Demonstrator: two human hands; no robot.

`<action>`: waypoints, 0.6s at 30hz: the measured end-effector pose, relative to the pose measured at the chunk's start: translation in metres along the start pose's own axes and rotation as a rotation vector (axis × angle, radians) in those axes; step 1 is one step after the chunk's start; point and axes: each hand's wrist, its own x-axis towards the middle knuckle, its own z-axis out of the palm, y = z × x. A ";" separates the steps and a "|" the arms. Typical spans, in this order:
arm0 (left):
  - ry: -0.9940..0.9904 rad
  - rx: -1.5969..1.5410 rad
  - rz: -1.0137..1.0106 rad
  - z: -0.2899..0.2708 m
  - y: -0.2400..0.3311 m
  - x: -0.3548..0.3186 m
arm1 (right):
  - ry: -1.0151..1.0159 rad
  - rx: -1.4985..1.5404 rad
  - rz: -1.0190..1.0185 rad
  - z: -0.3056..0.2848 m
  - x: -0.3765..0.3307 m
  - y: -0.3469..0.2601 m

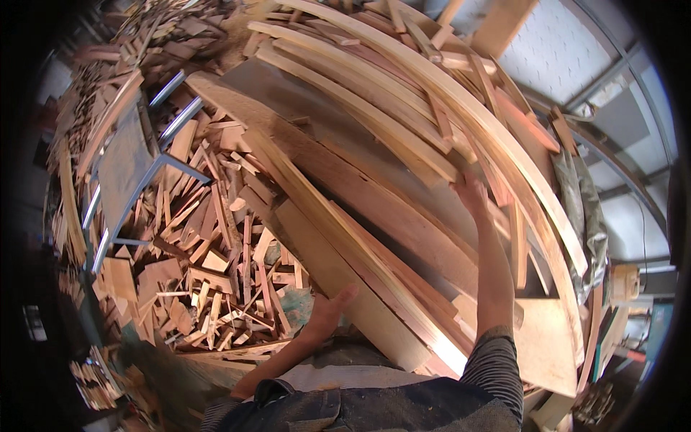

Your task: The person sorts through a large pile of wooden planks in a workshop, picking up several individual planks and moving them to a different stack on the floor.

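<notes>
The person is sorting through a stack of long wooden planks [374, 209] leaning across the workspace. The right hand [471, 196] reaches up, fingers spread flat on a plank high on the stack, gripping nothing. The left hand [327, 313] rests open against the stack's lower edge, steadying it. Left of the stack lies a heap of wood offcuts [216, 266]. Next, I judge, fingers must close around one plank.

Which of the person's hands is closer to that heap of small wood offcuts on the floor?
Left. The left hand rests on a plank's lower end right beside the heap of offcuts; the right hand reaches up onto the stacked long boards, well away from it.
</notes>
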 end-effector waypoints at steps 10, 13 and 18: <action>0.021 -0.062 0.056 0.002 -0.015 0.005 | -0.725 0.829 0.314 -0.058 -0.037 -0.031; 0.041 -0.013 0.072 0.004 -0.014 0.005 | -0.605 0.907 0.297 -0.075 -0.051 -0.032; 0.028 0.041 0.169 0.000 -0.027 0.009 | -0.422 1.060 -0.034 -0.110 -0.072 -0.065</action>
